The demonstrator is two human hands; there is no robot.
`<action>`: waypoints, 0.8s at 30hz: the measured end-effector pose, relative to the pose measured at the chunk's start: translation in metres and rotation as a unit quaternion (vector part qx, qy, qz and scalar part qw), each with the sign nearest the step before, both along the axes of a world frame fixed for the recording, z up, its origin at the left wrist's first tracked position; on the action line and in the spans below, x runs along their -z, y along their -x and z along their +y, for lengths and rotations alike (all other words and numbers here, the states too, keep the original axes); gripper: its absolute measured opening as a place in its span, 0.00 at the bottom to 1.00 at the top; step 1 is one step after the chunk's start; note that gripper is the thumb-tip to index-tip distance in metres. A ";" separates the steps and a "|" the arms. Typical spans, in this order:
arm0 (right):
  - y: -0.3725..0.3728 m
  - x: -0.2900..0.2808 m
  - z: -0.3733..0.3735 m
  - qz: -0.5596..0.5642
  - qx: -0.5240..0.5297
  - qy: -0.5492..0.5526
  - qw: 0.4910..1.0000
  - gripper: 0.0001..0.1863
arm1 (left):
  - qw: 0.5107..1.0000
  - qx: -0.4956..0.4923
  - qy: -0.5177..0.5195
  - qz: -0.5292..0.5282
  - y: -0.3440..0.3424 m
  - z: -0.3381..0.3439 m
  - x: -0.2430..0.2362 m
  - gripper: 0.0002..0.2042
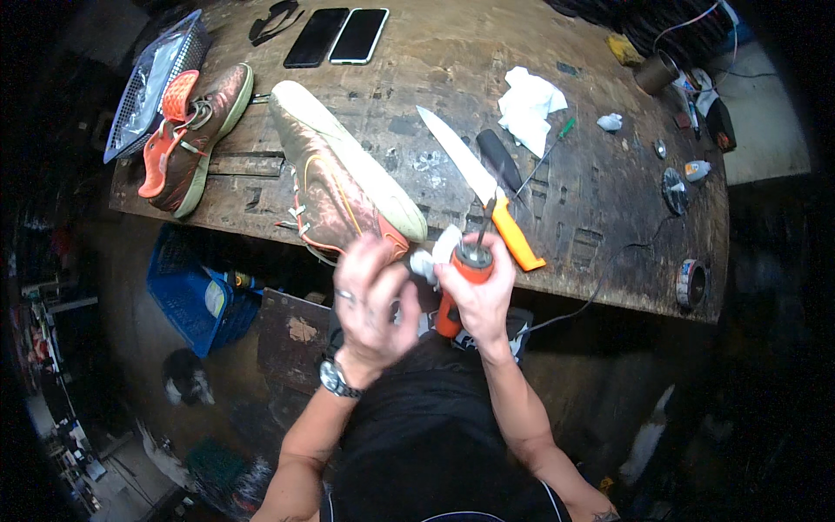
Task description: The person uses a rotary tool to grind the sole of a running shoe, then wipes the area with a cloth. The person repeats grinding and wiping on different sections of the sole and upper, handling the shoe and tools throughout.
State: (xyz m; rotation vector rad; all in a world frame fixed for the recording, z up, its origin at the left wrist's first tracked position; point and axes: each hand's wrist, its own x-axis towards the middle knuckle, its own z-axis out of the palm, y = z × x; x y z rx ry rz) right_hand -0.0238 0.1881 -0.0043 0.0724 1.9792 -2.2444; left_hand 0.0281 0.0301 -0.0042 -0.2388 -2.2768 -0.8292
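My right hand (483, 296) is wrapped round an orange corded power tool (448, 317) with a grey metal head, just off the table's front edge. A crumpled white tissue (447, 244) sits beside the tool's head, close to my right fingers. My left hand (374, 304), a little blurred, hovers to the left of the tool with its fingers apart and nothing seen in it. Behind it a brown and orange sneaker (330, 174) lies on its side, its pale sole turned to the right. Its mate, another sneaker (200, 139), stands farther left.
On the wooden table (391, 52) lie an orange-handled knife (461, 157), a dark handle-shaped piece (498, 157), a green-handled screwdriver (557, 143), white paper (526, 109) and two phones (359, 36). A tape roll (691, 284) stands at right. Baskets (196, 296) are at left.
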 end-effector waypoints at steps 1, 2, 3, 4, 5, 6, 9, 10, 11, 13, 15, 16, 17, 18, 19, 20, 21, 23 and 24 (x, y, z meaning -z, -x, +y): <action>0.007 -0.002 -0.008 0.010 0.014 -0.005 1.000 0.21 | 0.998 -0.039 0.040 -0.010 0.007 -0.010 -0.004 0.23; 0.014 -0.005 -0.015 0.055 0.024 -0.035 0.998 0.21 | 0.993 -0.086 0.076 -0.036 0.013 -0.021 -0.007 0.24; 0.019 -0.007 -0.021 0.037 0.027 -0.011 0.999 0.22 | 0.987 -0.105 0.089 -0.081 0.019 -0.028 -0.009 0.25; 0.022 -0.009 -0.027 0.045 0.019 0.017 0.999 0.22 | 0.987 -0.088 0.084 -0.109 0.024 -0.035 -0.009 0.25; 0.024 -0.010 -0.032 0.030 0.036 -0.009 0.999 0.22 | 0.991 -0.065 0.078 -0.089 0.028 -0.038 -0.008 0.25; 0.026 -0.010 -0.037 0.043 0.042 -0.028 0.998 0.22 | 0.991 -0.050 0.071 -0.106 0.032 -0.040 -0.007 0.26; 0.024 -0.007 -0.045 0.062 0.065 -0.048 0.995 0.22 | 0.998 -0.023 0.035 -0.053 0.037 -0.043 -0.001 0.27; 0.022 -0.005 -0.046 0.039 0.071 -0.057 0.995 0.22 | 0.994 -0.032 0.040 -0.092 0.036 -0.044 0.000 0.27; 0.021 -0.002 -0.045 0.067 0.077 -0.090 0.991 0.23 | 0.994 -0.033 0.044 -0.093 0.035 -0.045 0.001 0.27; 0.020 0.003 -0.040 0.050 0.056 -0.099 0.992 0.23 | 0.993 -0.026 0.051 -0.106 0.031 -0.047 0.000 0.29; 0.020 0.005 -0.030 0.029 0.032 -0.117 0.992 0.23 | 0.984 -0.028 0.054 -0.167 0.026 -0.048 -0.001 0.34; 0.020 0.005 -0.023 0.024 0.021 -0.129 0.991 0.23 | 0.985 -0.028 0.082 -0.146 0.022 -0.048 -0.002 0.37; 0.020 0.003 -0.015 0.025 0.007 -0.142 0.989 0.23 | 0.980 -0.045 0.106 -0.163 0.021 -0.048 0.000 0.41; 0.021 0.000 -0.008 0.000 -0.001 -0.162 0.987 0.23 | 0.974 -0.075 0.139 -0.162 0.018 -0.048 0.002 0.45; 0.021 -0.004 0.002 0.010 -0.006 -0.147 0.989 0.23 | 0.968 -0.090 0.158 -0.172 0.017 -0.048 0.005 0.53; 0.020 -0.010 0.014 -0.019 -0.010 -0.166 0.986 0.23 | 0.962 -0.112 0.194 -0.155 0.015 -0.049 0.009 0.53; 0.021 -0.015 0.027 -0.038 -0.012 -0.165 0.986 0.22 | 0.971 -0.110 0.160 -0.136 0.015 -0.051 0.014 0.53; 0.024 -0.028 0.057 -0.012 -0.020 -0.218 0.976 0.20 | 0.984 -0.087 0.137 -0.077 0.015 -0.061 0.021 0.52; 0.028 -0.031 0.070 -0.023 -0.012 -0.245 0.969 0.19 | 0.984 -0.072 0.145 -0.070 0.015 -0.068 0.022 0.51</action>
